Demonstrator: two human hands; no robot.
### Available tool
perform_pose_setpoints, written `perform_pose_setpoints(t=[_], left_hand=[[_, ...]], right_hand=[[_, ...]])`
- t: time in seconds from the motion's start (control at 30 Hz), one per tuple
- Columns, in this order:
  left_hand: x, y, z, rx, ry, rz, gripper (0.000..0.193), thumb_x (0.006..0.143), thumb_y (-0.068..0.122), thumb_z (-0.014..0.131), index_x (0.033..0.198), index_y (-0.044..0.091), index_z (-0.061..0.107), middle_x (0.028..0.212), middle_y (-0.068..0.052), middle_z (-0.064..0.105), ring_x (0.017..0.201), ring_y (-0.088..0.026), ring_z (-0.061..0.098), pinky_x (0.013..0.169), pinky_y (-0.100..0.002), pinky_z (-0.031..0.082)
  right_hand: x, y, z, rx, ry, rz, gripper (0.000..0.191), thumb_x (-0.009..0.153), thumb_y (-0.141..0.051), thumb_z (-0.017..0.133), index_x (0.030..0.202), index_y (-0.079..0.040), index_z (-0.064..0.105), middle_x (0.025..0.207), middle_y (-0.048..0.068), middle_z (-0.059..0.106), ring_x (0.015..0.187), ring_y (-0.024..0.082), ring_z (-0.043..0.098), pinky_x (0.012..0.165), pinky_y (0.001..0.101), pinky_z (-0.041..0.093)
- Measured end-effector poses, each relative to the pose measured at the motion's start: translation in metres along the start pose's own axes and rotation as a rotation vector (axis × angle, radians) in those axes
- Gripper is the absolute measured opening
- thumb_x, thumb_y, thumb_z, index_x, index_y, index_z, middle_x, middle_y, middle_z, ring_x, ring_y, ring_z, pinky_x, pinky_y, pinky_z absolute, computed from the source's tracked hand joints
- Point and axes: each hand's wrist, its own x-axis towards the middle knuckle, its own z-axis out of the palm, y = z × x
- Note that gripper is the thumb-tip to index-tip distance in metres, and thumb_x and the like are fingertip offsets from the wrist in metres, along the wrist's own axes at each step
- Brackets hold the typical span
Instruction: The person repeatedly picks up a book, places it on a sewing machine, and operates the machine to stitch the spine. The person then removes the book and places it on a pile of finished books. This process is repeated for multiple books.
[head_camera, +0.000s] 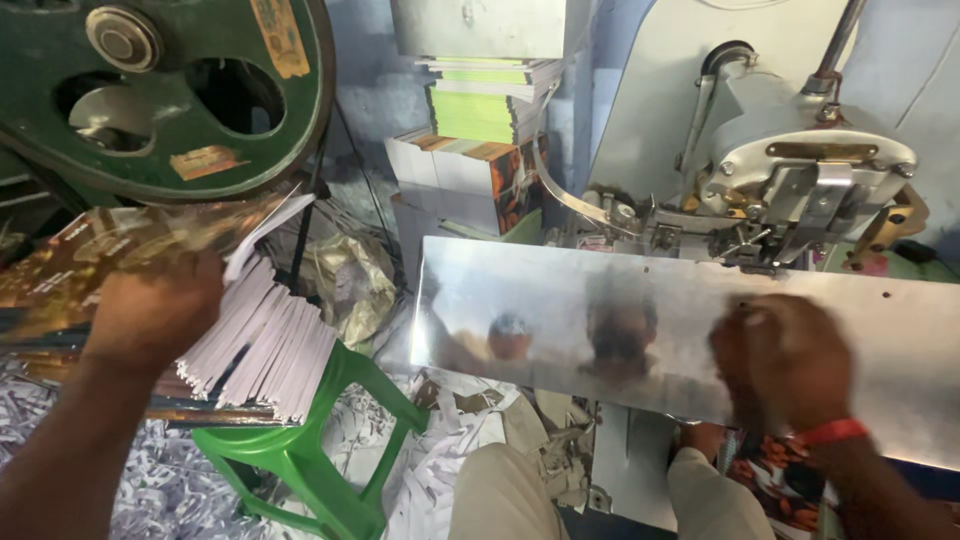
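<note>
Left of the steel table (560, 300), the left hand (150, 315) grips a thin, floppy booklet (110, 245) by its edge; the right hand (785, 355) rests curled on the table, grasp unclear.

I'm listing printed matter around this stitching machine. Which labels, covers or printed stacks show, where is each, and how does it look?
Worn labels: on the green flywheel, top left; torn orange-brown patches.
Booklet: under the left hand; glossy brown-orange cover, blurred.
Booklet pile: on the green stool; white page edges.
Stacked booklets: back centre; green and orange covers.
Printed cover: below the right hand; dark with orange.
</note>
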Motion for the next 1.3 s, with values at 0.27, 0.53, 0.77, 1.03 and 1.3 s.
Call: perform_pose_setpoints(t=[0.27,0.53,0.77,1.03,1.3], left_hand=[[0.063,0.045,-0.087,-0.059,-0.039,0.070,0.005,0.091,0.016,0.061,0.089,0.011,0.063,0.072,-0.005,0.062,0.060,-0.021,0.065,0.049,-0.041,0.054],[0.094,0.159,-0.145,-0.203,0.377,0.478,0.036,0.079,0.009,0.066,0.107,-0.014,0.066,0.086,-0.018,0.068,0.073,-0.026,0.067,0.057,-0.037,0.058],[0.099,0.234,-0.164,-0.401,0.486,0.469,0.032,0.077,0.007,0.064,0.098,-0.016,0.068,0.083,-0.027,0.070,0.073,-0.033,0.072,0.057,-0.036,0.059],[0.101,0.283,-0.181,-0.706,0.185,0.473,0.041,0.087,0.025,0.065,0.105,-0.011,0.071,0.101,-0.028,0.069,0.093,-0.039,0.068,0.081,-0.047,0.055],[0.163,0.235,-0.148,-1.120,0.323,-0.061,0.067,0.077,0.036,0.078,0.133,0.004,0.060,0.134,-0.017,0.060,0.126,-0.039,0.053,0.104,-0.054,0.040]], right_hand=[[0.061,-0.139,-0.008,1.343,-0.852,0.548,0.063,0.093,-0.045,0.056,0.142,-0.006,0.053,0.126,0.019,0.072,0.105,0.025,0.073,0.082,0.0427,0.064],[0.127,-0.184,-0.035,2.050,-0.988,0.724,0.054,0.101,-0.045,0.055,0.138,-0.006,0.053,0.118,0.014,0.067,0.106,0.029,0.070,0.092,0.0519,0.059],[0.102,-0.162,-0.012,1.592,-0.666,0.945,0.038,0.098,-0.011,0.069,0.132,0.003,0.059,0.110,0.006,0.073,0.079,0.013,0.058,0.068,0.0308,0.047],[0.070,-0.140,-0.027,1.372,-0.296,0.462,0.054,0.087,0.007,0.061,0.141,0.002,0.054,0.133,0.007,0.066,0.122,0.012,0.062,0.103,0.0265,0.049],[0.047,-0.088,-0.081,1.030,-0.390,0.294,0.042,0.092,0.002,0.064,0.133,0.003,0.061,0.123,0.009,0.073,0.112,0.014,0.065,0.095,0.0291,0.053]])
